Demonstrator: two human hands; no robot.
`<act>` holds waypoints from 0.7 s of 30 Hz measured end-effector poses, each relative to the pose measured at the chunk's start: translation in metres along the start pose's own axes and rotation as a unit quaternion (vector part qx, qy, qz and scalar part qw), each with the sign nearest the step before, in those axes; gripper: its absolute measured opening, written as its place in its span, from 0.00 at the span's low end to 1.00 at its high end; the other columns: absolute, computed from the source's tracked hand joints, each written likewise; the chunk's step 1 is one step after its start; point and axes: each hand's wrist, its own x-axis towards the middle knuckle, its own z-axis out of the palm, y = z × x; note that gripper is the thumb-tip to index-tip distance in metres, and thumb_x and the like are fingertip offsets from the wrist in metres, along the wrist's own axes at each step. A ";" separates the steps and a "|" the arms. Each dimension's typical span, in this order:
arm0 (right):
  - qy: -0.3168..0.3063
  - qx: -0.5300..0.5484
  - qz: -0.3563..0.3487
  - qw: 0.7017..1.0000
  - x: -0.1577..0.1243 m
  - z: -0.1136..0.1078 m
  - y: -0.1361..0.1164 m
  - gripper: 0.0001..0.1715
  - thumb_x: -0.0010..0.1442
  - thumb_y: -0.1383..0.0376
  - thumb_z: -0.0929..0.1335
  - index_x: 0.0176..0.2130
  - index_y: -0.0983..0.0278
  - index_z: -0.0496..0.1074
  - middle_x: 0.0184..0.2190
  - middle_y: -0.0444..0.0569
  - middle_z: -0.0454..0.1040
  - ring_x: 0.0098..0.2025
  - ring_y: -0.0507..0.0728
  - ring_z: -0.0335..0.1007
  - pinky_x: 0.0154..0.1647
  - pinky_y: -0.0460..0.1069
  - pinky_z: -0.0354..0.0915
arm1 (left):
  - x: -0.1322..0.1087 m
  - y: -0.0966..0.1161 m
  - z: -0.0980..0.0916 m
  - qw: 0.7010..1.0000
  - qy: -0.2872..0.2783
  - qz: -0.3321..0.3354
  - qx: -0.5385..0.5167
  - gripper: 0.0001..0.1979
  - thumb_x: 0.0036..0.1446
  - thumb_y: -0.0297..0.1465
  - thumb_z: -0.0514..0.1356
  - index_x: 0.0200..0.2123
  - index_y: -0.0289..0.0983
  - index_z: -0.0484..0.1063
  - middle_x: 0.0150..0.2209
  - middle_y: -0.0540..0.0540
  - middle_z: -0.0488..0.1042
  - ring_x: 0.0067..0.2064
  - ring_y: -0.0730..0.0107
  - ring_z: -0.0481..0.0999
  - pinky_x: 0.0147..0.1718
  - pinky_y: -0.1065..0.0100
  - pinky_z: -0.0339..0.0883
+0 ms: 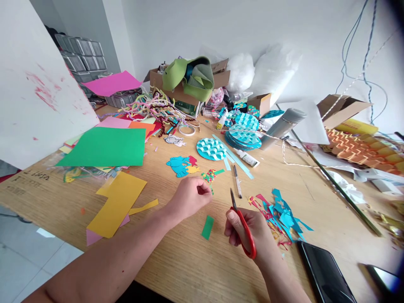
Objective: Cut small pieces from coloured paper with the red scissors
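Observation:
My right hand (252,229) grips red-handled scissors (248,235), the dark blades pointing up and away and pressed together. My left hand (191,195) has its fingertips pinched just beside a small heap of tiny red, yellow and green paper bits (210,174); a speck of green shows by the fingers, but what they hold is hidden. Between the two hands lies a small green paper rectangle (207,227). Beyond the left hand are blue paper cutouts (179,166) with a red (192,161) and a yellow piece (193,169). A pen (237,183) lies beyond the scissors.
Blue and red paper scraps (285,214) and a black phone (325,271) are at right. Yellow paper (118,206) and a green sheet (104,147) lie left. Turquoise patterned discs (211,149), a glue bottle (248,158) and a grey flask (284,124) stand or lie farther back.

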 end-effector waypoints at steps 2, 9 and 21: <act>0.011 -0.002 -0.007 1.000 0.000 0.000 0.001 0.31 0.52 0.43 0.68 0.18 0.66 0.67 0.13 0.45 0.69 0.13 0.48 0.63 0.14 0.41 0.55 | 0.000 -0.003 -0.001 0.989 0.040 0.081 0.115 0.05 0.45 0.21 0.59 0.22 0.35 0.70 0.27 0.48 0.73 0.30 0.71 0.70 0.32 0.70 0.64; 0.015 -0.007 -0.013 1.000 0.000 0.000 0.002 0.33 0.52 0.40 0.67 0.18 0.66 0.68 0.14 0.45 0.69 0.14 0.49 0.64 0.15 0.42 0.56 | 0.000 -0.009 -0.003 0.963 0.022 0.113 0.243 0.07 0.47 0.20 0.58 0.24 0.36 0.74 0.29 0.45 0.75 0.31 0.69 0.71 0.35 0.67 0.64; 0.119 -0.047 -0.065 0.990 0.006 -0.002 -0.003 0.24 0.51 0.46 0.71 0.30 0.65 0.73 0.25 0.50 0.76 0.30 0.58 0.73 0.31 0.48 0.66 | -0.001 0.007 -0.007 0.946 -0.133 -0.137 -0.260 0.13 0.42 0.30 0.64 0.35 0.35 0.80 0.36 0.42 0.79 0.35 0.69 0.72 0.27 0.72 0.59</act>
